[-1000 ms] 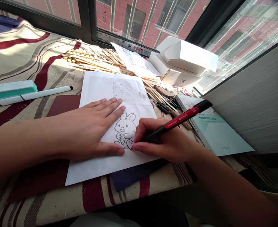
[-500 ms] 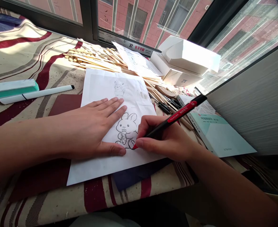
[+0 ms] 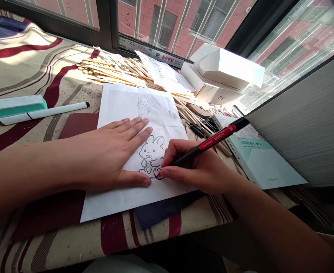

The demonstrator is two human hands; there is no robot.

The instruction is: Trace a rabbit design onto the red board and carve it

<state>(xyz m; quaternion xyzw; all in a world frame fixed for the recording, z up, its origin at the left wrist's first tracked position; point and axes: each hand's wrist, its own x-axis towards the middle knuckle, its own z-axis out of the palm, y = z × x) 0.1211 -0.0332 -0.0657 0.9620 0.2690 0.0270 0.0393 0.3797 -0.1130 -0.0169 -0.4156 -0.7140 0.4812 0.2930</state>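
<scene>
A white sheet of paper (image 3: 118, 201) lies before me, with a rabbit drawing (image 3: 152, 153) holding a carrot in its lower half. Higher on the sheet is a smaller, fainter drawing (image 3: 144, 107) of a pointy-eared creature. My left hand (image 3: 112, 151) rests flat on the paper with its fingers spread, just left of the rabbit. In my right hand (image 3: 193, 167) is a black and red pen (image 3: 216, 138), its red tip on the rabbit's right foot. Part of the rabbit's right side is hidden behind my fingers.
A pile of thin wooden sticks (image 3: 115, 70) and a white box (image 3: 212, 85) lie by the window. At the right is a pale green book (image 3: 265, 163). A white marker (image 3: 46, 113) and a teal case (image 3: 16, 104) lie left. Dark red card (image 3: 78, 127) shows under the paper.
The pen tip has shifted slightly left and up onto the rabbit's foot, the right hand moving with it. My left hand stays in place.
</scene>
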